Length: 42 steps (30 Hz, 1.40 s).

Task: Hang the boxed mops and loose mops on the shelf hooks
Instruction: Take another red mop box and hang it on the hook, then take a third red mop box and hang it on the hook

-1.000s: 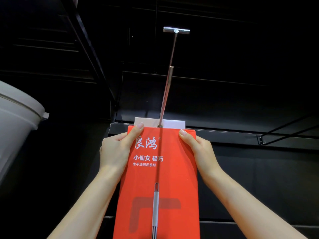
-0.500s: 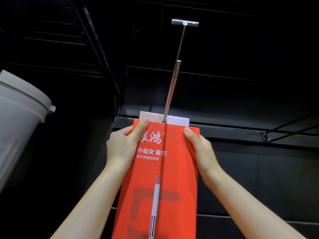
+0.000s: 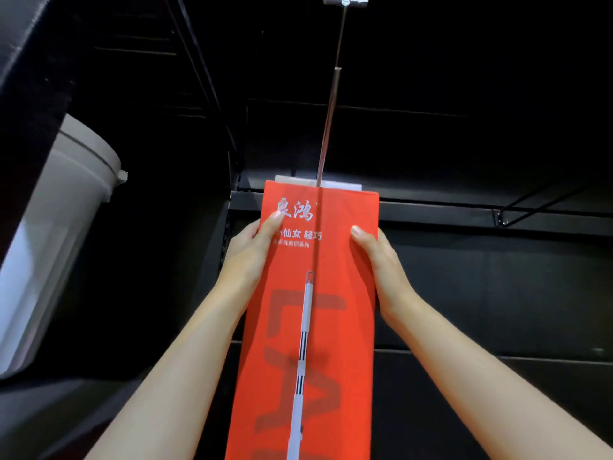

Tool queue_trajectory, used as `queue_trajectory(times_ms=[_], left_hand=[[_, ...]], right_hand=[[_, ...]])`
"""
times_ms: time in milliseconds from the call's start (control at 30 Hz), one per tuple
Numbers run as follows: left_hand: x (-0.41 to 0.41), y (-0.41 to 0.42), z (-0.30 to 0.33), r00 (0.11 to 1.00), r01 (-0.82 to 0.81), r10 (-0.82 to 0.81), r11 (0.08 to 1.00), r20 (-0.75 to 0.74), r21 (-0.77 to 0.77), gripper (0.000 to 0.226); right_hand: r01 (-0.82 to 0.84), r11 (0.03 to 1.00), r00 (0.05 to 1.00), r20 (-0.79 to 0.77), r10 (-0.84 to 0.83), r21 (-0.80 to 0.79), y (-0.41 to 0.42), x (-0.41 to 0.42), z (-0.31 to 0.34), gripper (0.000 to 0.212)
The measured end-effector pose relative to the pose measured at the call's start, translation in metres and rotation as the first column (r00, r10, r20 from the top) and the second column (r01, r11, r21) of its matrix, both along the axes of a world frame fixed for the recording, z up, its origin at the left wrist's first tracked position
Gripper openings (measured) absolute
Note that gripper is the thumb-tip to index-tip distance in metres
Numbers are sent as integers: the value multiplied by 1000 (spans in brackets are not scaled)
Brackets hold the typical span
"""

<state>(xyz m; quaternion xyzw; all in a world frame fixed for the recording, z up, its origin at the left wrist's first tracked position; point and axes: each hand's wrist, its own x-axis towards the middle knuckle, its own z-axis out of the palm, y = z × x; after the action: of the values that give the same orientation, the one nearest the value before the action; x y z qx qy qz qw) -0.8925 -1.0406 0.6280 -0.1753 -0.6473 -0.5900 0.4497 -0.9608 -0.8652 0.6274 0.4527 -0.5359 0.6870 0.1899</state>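
Note:
A tall red mop box with white lettering and a printed mop picture stands upright before me. Its white top tab sits at the foot of a long metal shelf hook that runs up to a bracket at the top edge. My left hand grips the box's left edge, thumb on the front face. My right hand grips the right edge the same way. Whether the tab is threaded on the hook is hidden by the box top.
A grey-white plastic bin sits on the left. Black shelving fills the background, with a horizontal rail behind the box and a black wire hook on the right.
Both hands have slid down the box sides, away from its top edge. The view has shifted so the hook bracket now sits at the top of the frame.

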Motion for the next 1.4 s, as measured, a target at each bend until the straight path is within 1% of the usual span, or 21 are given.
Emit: queue_trajectory(times_ms=[67,100,167,233,367,433,500,633,767,833,967,1100,1167,1200,1267,1333,1400], left_hand=[[2,2,-31,1000,-24,24,1000,9,5,43],[4,4,-49,998,-53,53,999,19,-3,51],[7,6,-89,990,-122,123,992,66,-14,69],[10,5,-130,980,-141,139,990,141,6,76],[14,6,-205,966,-87,68,994,249,66,50],[15,8,-227,959,-61,33,994,283,92,54],[17,9,-237,959,-46,18,995,284,93,59],[19,12,-240,954,-28,8,998,301,63,57],[19,14,-241,951,-68,57,997,304,25,59],[19,12,-240,949,-78,69,997,307,17,56],[21,9,-238,945,-69,63,998,322,8,43],[23,11,-239,929,-82,63,996,365,37,50],[27,17,-243,912,-149,118,988,392,49,52],[30,21,-247,892,-218,183,975,414,39,57],[40,30,-258,798,-423,394,905,456,-42,70],[54,41,-272,703,-576,587,801,402,-163,72],[70,54,-287,665,-626,684,729,300,-275,68]], right_hand=[[28,999,1000,7,-29,30,5,3,-36,54],[27,998,1000,8,-28,49,7,4,-57,59],[15,995,1000,1,-15,102,12,8,-101,60],[-4,990,999,40,-2,141,13,11,-143,64],[-35,982,988,156,6,184,11,15,-216,61],[-29,976,979,204,-17,216,8,16,-239,60],[-26,973,970,241,-31,228,5,15,-254,63],[-26,978,954,296,-37,208,5,14,-265,66],[-41,970,941,335,-42,238,6,11,-272,69],[-56,967,931,362,-39,247,5,9,-276,69],[-61,967,925,378,-38,246,0,10,-279,70],[-59,968,925,378,-39,245,-1,14,-277,69],[-31,965,928,367,-69,259,2,19,-278,66],[-7,961,928,360,-97,277,4,23,-279,66],[61,941,922,343,-181,332,11,32,-287,74],[162,895,896,318,-310,415,26,42,-299,82],[272,828,867,249,-432,491,48,53,-314,77]])
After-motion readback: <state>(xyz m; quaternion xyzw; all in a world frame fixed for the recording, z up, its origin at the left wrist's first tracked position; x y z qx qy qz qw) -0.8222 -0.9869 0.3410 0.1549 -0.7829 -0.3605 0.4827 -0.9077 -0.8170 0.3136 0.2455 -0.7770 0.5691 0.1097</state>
